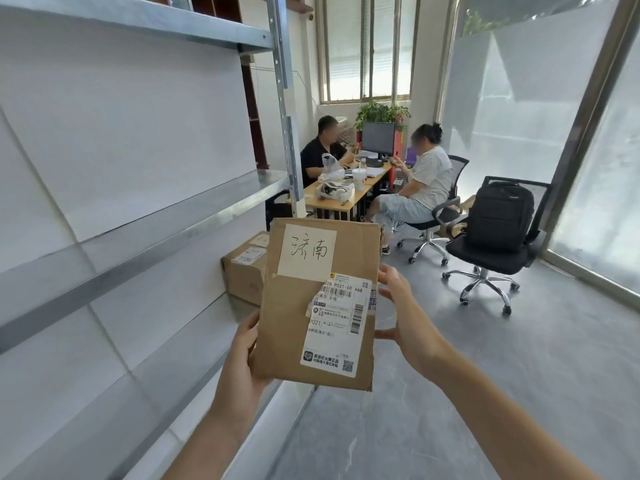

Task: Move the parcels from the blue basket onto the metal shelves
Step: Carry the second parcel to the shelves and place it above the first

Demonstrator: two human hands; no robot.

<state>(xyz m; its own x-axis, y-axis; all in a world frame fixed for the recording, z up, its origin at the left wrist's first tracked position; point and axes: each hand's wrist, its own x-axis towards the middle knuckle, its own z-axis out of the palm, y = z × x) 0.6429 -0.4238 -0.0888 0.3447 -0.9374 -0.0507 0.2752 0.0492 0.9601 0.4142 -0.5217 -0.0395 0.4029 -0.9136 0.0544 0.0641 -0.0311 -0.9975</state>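
Note:
A flat brown cardboard parcel [294, 317] with a handwritten white label and a shipping sticker is held upright in front of me. My left hand [244, 351] grips its lower left edge, fingers hidden behind it. My right hand [403, 306] is at the parcel's right edge, with straight fingers and the thumb touching the side. The metal shelves [145, 237] run along my left, with bare boards at several heights. Another brown parcel [244, 271] sits on a lower shelf board just behind the held one. The blue basket is out of view.
Two people sit at a wooden desk [346, 192] with a monitor at the back of the room. A black office chair [491, 251] carrying a black backpack stands on the grey floor to the right. Frosted glass panels line the right side.

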